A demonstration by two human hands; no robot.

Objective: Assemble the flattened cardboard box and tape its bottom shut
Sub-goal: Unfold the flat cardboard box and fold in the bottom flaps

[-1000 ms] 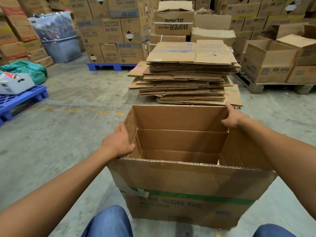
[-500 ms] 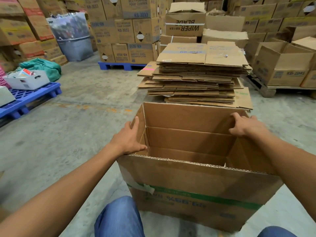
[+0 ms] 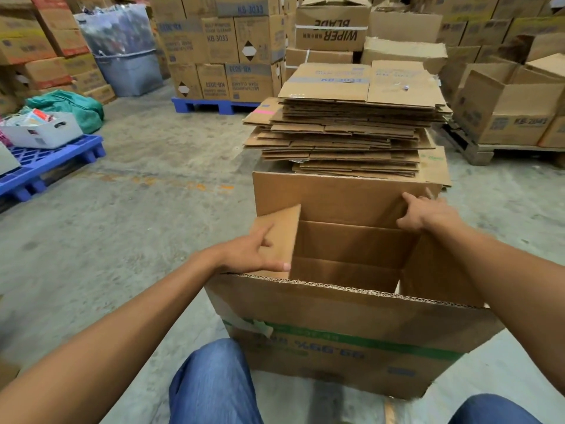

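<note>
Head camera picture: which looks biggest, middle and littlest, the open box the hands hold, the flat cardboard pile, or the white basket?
1. Open cardboard box: looks biggest, but it is nearest the camera.
2. Pile of flattened cardboard: middle, farther away, so its true size against the box is unsure.
3. White basket: looks littlest.

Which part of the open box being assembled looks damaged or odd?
The box's near flap has a ragged top edge baring its corrugation, and torn tape hangs loose at its left, beside the green stripe.
</note>
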